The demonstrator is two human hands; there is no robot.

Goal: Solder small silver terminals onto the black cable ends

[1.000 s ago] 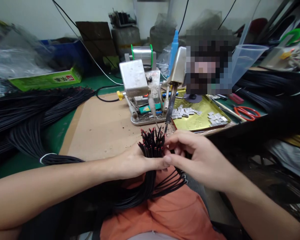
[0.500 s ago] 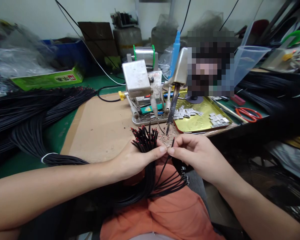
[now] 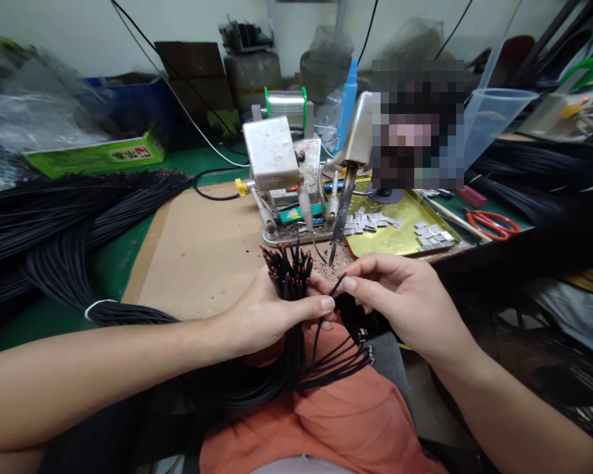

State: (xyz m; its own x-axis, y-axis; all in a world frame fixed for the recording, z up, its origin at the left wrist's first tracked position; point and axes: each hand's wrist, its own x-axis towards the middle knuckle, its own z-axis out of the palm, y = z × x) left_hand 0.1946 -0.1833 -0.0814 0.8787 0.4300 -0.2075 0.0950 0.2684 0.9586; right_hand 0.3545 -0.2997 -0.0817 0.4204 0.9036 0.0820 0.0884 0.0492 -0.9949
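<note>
My left hand (image 3: 276,309) is wrapped round a thick bundle of black cables (image 3: 292,280), whose cut ends with red tips point up. Between my right thumb and forefinger, my right hand (image 3: 392,283) pinches the end of a single black cable (image 3: 336,286), just right of my left thumb. Several black cables with small metal connectors (image 3: 368,352) hang over my lap. Beyond my hands stands a soldering machine (image 3: 274,155) with a solder spool (image 3: 286,108); its iron tip (image 3: 340,210) points down near the cable ends.
Small metal pieces lie in a yellow tray (image 3: 395,243) at the right, with red-handled scissors (image 3: 493,225) beyond it. Cardboard (image 3: 187,250) covers the table's middle. More black cables (image 3: 54,230) lie at the left. A person (image 3: 409,131) sits across the table.
My right hand has moved slightly right and away from my left thumb, and the cable end it pinches now tilts to the right. My left hand still holds the bundle.
</note>
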